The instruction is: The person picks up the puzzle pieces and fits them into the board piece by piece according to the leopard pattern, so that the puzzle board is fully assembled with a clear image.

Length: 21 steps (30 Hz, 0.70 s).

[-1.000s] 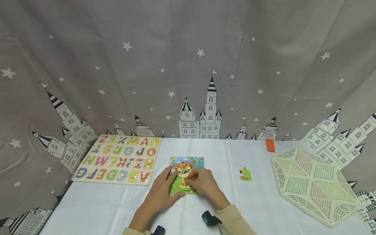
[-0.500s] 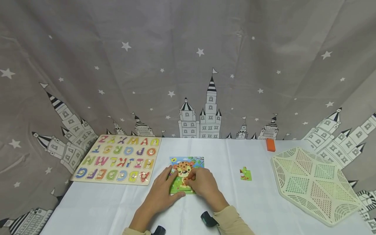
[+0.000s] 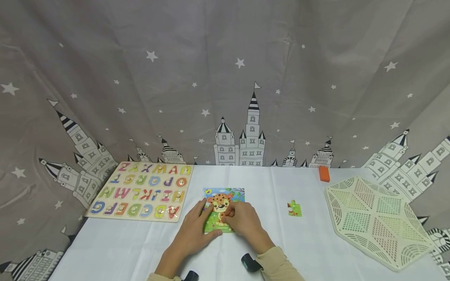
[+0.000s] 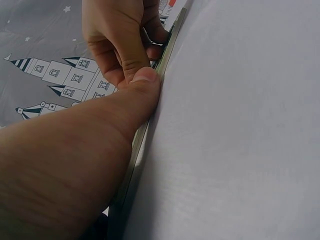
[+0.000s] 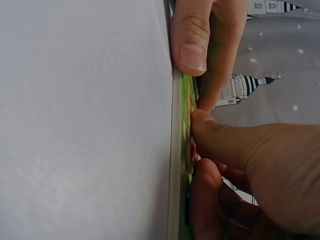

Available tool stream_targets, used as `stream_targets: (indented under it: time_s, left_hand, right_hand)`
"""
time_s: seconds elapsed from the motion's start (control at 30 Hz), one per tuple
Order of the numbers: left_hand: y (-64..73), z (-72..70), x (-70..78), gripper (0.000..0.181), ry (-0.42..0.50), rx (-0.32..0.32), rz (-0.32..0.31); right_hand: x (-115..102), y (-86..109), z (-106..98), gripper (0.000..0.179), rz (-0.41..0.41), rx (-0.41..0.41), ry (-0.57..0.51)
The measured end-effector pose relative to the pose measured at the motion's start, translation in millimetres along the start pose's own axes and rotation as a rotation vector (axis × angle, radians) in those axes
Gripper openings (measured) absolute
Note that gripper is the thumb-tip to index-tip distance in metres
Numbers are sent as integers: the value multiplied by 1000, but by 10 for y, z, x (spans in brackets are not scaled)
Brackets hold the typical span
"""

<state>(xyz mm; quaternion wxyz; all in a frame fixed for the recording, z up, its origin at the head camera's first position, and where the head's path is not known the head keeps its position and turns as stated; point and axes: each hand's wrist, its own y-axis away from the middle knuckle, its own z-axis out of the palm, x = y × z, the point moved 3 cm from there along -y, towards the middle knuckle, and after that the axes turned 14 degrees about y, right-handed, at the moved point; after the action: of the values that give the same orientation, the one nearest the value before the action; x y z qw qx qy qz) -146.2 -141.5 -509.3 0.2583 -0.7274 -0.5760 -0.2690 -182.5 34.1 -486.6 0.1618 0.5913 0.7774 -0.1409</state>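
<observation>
A small jigsaw puzzle [image 3: 215,223] with a spotted cub on green and blue lies flat before me in the head view. My left hand [image 3: 194,222] rests at its left side, fingers fairly straight, with the thumb along the near edge. Over the lower right part of the puzzle, my right hand [image 3: 245,221] has curled fingers and pinches a puzzle piece [image 5: 190,152]. In the right wrist view this piece sits slightly raised at the board's surface, mostly hidden by the fingers. A loose green puzzle piece [image 3: 295,208] lies to the right on the white cloth.
A wooden alphabet board [image 3: 140,190] with knobbed letters lies at the left. On the right is a pale hexagonal pegboard [image 3: 377,222] with patterned holes. An orange block [image 3: 324,174] stands near the back edge, before a grey curtain [image 3: 225,78] printed with castles.
My right hand has moved slightly left over the puzzle's lower right part, covering more of it. The left hand and the loose piece have stayed in place.
</observation>
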Motion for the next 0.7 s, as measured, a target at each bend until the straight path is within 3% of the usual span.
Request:
stream_targets:
  time_s: [0.17,0.33,0.43,0.57,0.7]
  left_hand:
    - [1,-3,9,87,1,-2,1]
    - [1,-6,3,88,2,-3,-8]
    - [-3,-1,-6,88,8,-6,-20]
    - [-7,13,-20,89,16,-12,-31]
    - [-11,17,-32,89,16,-10,-39]
  right_hand:
    - [68,-23,6,15,-5,-16,-45]
    - [277,-78,-80,11,-21,-31,-165]
    - [518,-109,-207,11,30,-14,-206]
    - [934,-83,-433,13,157,21,-203]
    - [1369,5,-636,26,236,16,-221]
